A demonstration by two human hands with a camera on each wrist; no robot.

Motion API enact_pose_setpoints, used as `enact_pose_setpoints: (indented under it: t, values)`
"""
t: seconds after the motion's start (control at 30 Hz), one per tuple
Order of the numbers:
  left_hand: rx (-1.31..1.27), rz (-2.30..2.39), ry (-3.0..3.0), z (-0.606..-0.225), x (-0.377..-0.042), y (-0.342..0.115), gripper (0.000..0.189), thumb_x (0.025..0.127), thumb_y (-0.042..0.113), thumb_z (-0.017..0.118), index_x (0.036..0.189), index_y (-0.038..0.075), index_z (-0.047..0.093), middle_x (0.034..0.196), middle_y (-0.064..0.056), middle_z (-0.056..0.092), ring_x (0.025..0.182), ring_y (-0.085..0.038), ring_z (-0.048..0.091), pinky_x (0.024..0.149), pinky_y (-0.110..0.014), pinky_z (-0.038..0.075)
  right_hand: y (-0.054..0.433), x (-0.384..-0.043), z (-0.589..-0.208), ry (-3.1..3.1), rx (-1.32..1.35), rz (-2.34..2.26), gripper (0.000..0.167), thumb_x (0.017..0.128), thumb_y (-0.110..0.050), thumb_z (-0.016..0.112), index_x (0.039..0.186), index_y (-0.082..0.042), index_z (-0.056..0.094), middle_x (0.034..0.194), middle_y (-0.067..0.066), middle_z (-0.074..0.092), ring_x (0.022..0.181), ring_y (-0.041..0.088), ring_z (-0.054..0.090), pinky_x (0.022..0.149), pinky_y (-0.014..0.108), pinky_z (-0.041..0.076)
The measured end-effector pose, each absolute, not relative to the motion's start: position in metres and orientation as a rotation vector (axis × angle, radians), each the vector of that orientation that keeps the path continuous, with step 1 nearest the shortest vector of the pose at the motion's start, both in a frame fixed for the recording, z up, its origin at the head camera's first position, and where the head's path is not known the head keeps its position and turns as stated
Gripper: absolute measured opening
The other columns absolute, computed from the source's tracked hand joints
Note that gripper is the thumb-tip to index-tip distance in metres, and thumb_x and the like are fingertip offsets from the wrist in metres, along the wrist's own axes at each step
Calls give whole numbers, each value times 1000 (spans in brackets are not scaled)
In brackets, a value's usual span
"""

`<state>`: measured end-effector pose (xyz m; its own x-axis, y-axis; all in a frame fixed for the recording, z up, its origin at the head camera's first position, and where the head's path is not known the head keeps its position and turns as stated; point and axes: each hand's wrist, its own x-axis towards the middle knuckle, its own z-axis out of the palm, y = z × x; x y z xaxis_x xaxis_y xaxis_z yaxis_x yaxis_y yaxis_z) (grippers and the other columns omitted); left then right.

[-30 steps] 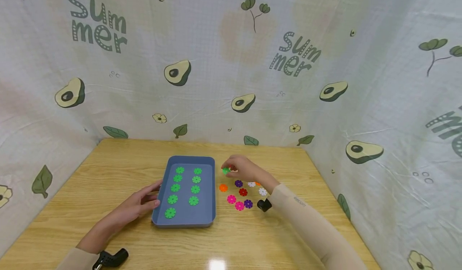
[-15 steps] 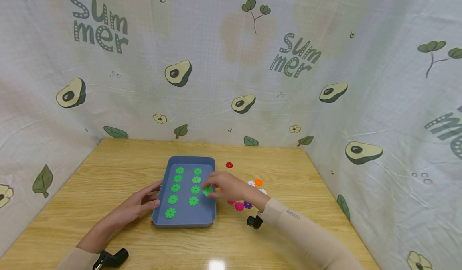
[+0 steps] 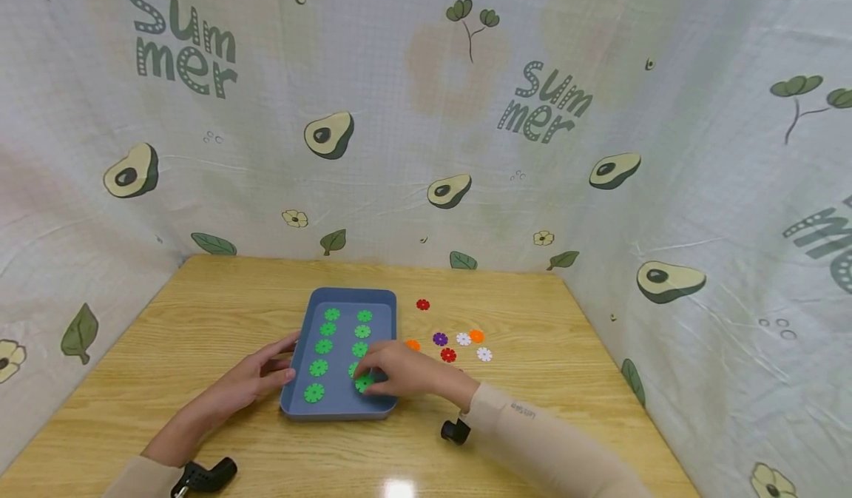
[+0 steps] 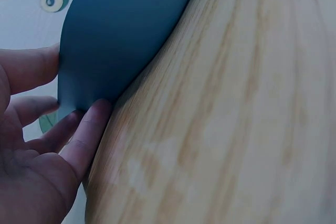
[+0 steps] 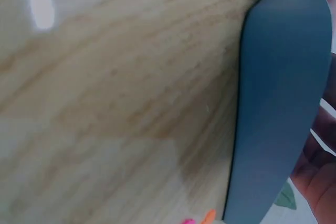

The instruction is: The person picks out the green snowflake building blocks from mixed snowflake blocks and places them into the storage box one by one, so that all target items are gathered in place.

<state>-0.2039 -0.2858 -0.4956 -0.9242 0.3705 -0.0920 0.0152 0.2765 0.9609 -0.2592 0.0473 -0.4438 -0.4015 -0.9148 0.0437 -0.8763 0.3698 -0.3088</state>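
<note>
A blue-grey tray (image 3: 342, 342) lies on the wooden table, with two columns of green flower-shaped discs (image 3: 319, 368) inside. My left hand (image 3: 256, 376) rests at the tray's left side; in the left wrist view its fingertips (image 4: 97, 111) touch the outer wall. Over the tray's near right part, my right hand (image 3: 406, 368) pinches a green flower-shaped disc (image 3: 363, 385) between thumb and fingers, close over the tray floor. It partly covers the disc just behind. The right wrist view shows the tray's outer wall (image 5: 283, 87) hiding most of that hand.
Right of the tray lie loose discs: red (image 3: 422, 305), purple (image 3: 440, 339), white (image 3: 484, 354) and orange (image 3: 476, 336). My right forearm covers part of that area. A patterned cloth (image 3: 399, 113) hangs behind the table (image 3: 246, 283) and along its sides.
My right hand has carried the green flower-shaped disc from the table right of the tray, over the right rim, to the near end of the right column. The left hand stays in place.
</note>
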Motion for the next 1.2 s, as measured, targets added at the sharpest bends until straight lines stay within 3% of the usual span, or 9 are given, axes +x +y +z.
enact_pose_setpoints:
  t: [0.43, 0.83, 1.2]
  values:
    - [375, 1699, 2232, -493, -205, -285, 79, 109, 25, 63, 172, 12, 18, 171, -28, 22, 147, -49, 40, 98, -17, 48, 37, -249, -455, 2546, -1640, -302, 25, 96, -31, 83, 119, -21, 82, 114, -8, 72, 102, 1, 61, 91, 9, 44]
    - [421, 1715, 2216, -494, -205, -287, 77, 110, 22, 62, 172, 11, 17, 170, -30, 21, 146, -52, 41, 98, -18, 49, 32, -247, -460, 2594, -1624, -266, 27, 95, -36, 83, 119, -24, 82, 109, -10, 69, 96, -2, 59, 82, 7, 42]
    - [385, 1693, 2246, -492, -204, -286, 78, 109, 24, 64, 172, 12, 19, 170, -30, 22, 146, -50, 42, 97, -18, 48, 42, -245, -453, 2588, -1642, -388, 31, 98, -37, 79, 125, -20, 80, 120, -6, 70, 111, 7, 61, 99, 16, 46]
